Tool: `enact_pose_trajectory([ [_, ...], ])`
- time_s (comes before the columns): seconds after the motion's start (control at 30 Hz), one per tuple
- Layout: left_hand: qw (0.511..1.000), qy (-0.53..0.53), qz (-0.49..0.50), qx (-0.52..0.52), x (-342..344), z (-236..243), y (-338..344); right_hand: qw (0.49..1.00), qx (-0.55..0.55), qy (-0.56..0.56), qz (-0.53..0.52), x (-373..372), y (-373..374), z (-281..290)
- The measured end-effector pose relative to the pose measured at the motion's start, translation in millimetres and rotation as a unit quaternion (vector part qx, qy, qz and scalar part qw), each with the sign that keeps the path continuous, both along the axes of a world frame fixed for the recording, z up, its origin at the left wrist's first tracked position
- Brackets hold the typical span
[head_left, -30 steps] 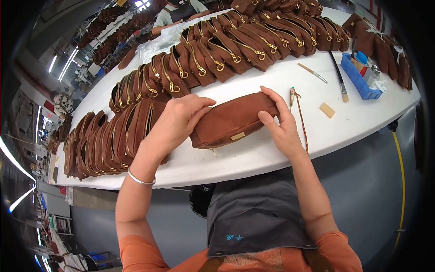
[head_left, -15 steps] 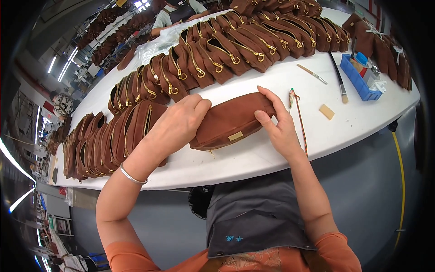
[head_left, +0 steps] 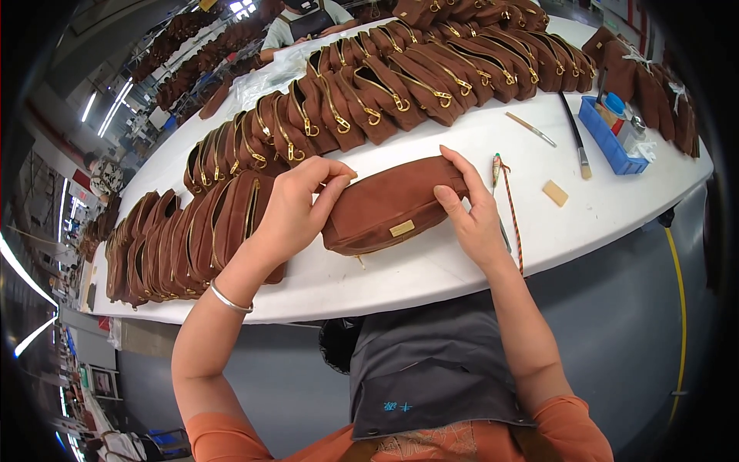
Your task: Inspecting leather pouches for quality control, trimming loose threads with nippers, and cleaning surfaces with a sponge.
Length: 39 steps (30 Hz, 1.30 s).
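Note:
A brown zip pouch with a small gold plate on its side lies at the table's near middle, between my hands. My left hand pinches at its upper left end, the fingers curled and the wrist wearing a silver bangle. My right hand grips the right end, thumb on the face and fingers over the back. Right of it lie a pointed tool with a striped cord and a tan block.
Rows of brown zipped pouches cover the back and left of the white table. At the right are two brushes, a blue tray of supplies and bundled brown pieces. A co-worker stands across the table.
My left hand's fingers curled inward at the pouch end, then the thumb and index extended again, with the wrist shifting slightly. My right hand and the pouch moved very little.

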<state>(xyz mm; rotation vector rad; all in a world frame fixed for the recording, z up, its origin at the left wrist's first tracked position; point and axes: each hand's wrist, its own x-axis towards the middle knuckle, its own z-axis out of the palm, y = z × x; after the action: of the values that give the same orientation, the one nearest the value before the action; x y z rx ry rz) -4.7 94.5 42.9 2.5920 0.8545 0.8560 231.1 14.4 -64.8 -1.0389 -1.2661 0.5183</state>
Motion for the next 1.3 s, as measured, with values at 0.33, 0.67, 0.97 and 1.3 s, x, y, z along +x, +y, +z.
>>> enact_pose_trajectory([
  [0.33, 0.997, 0.032, -0.005, -0.063, 4.0, 7.3, 6.8, 1.000, 0.002, 0.004, 0.001, -2.1, -0.1, 0.2],
  [0.67, 0.996, 0.001, -0.008, -0.088, -2.9, -2.9, 6.5, 1.000, 0.003, -0.008, 0.001, -1.6, -5.1, 2.0],
  [0.97, 0.955, -0.258, 0.034, -0.143, -75.6, -6.2, -55.4, 1.000, -0.006, -0.003, 0.018, 4.2, -11.2, -0.4],
  [1.3, 0.965, 0.051, 0.119, -0.228, -125.3, -5.1, -126.1, 0.994, -0.020, 0.050, 0.095, 5.5, -26.0, -5.6],
])
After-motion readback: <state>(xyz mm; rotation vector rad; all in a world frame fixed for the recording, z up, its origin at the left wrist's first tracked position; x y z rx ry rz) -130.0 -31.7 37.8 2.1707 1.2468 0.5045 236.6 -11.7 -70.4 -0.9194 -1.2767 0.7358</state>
